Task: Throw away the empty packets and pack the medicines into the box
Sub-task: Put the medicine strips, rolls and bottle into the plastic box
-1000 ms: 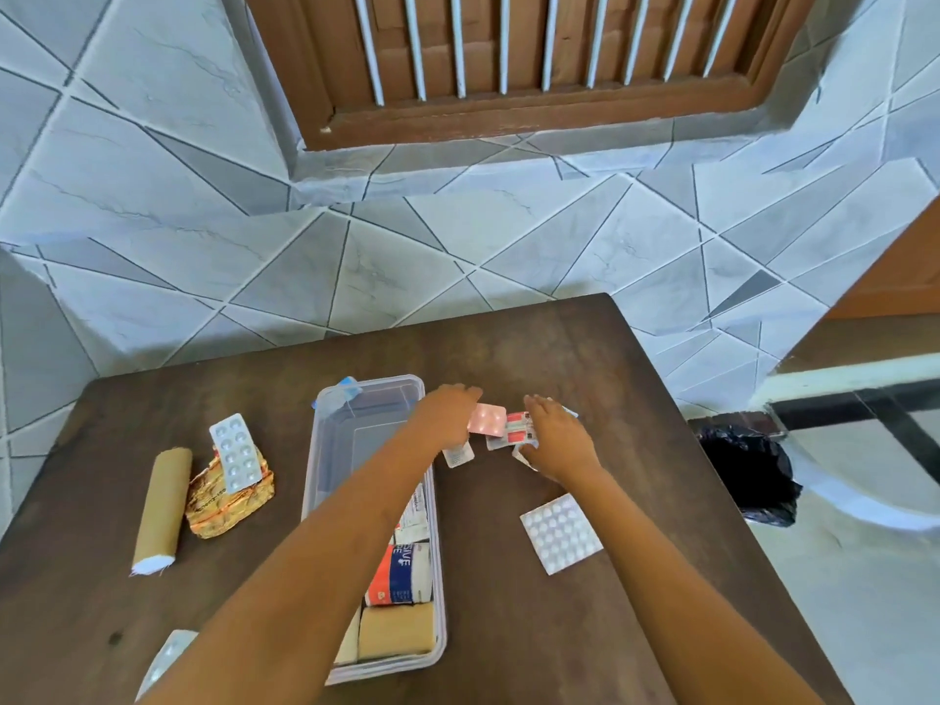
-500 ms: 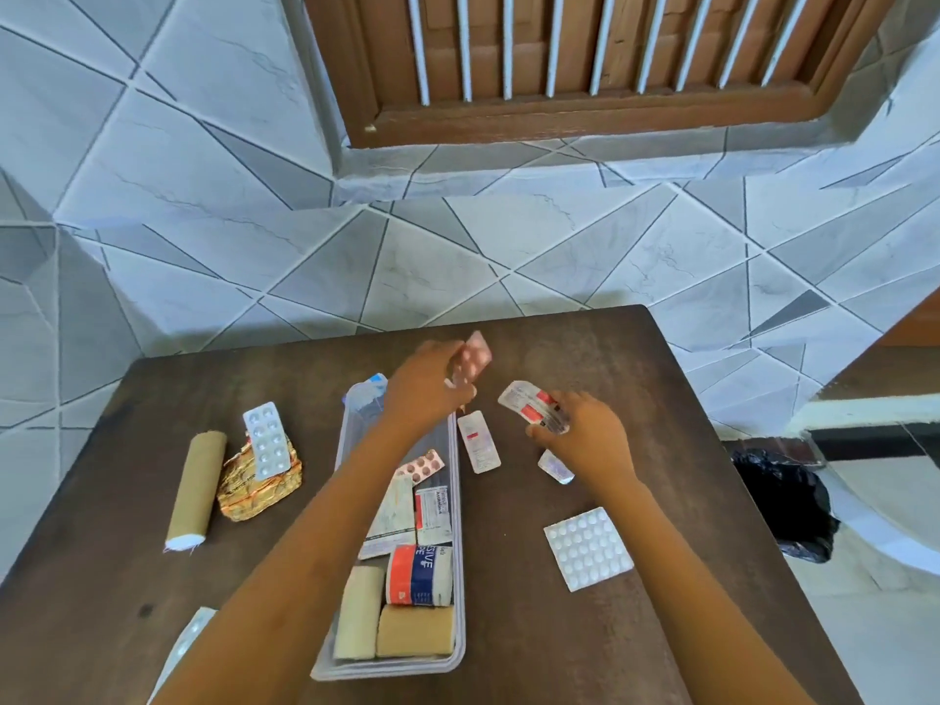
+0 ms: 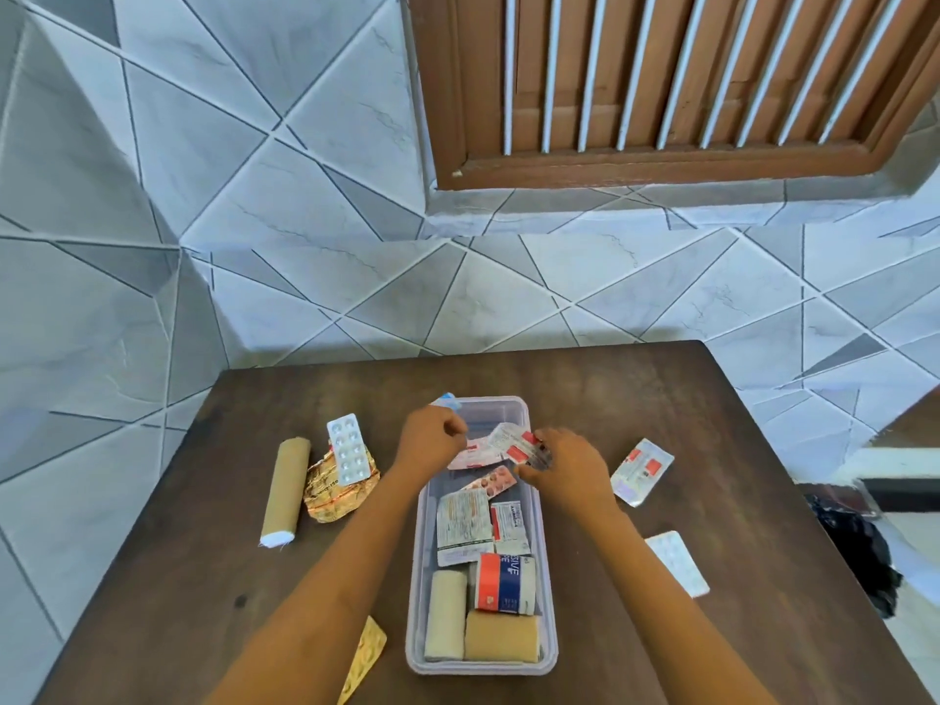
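Grey-veined tiles and a barred wooden window [image 3: 676, 78] back the dark table [image 3: 661, 399]. Near its middle, both hands (left hand [image 3: 432, 440], right hand [image 3: 569, 465]) pinch red-and-white medicine strips [image 3: 508, 442] over the clear box [image 3: 544, 501]; a black bin bag [image 3: 859, 557] sits beyond the right edge.

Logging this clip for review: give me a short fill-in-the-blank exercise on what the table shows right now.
1. Both hands, left hand and right hand, are over the clear plastic ____.
2. The silver blister strip lies on a crumpled ____ wrapper.
3. The cardboard tube lies to the box's ____.

Missing words: box; gold; left
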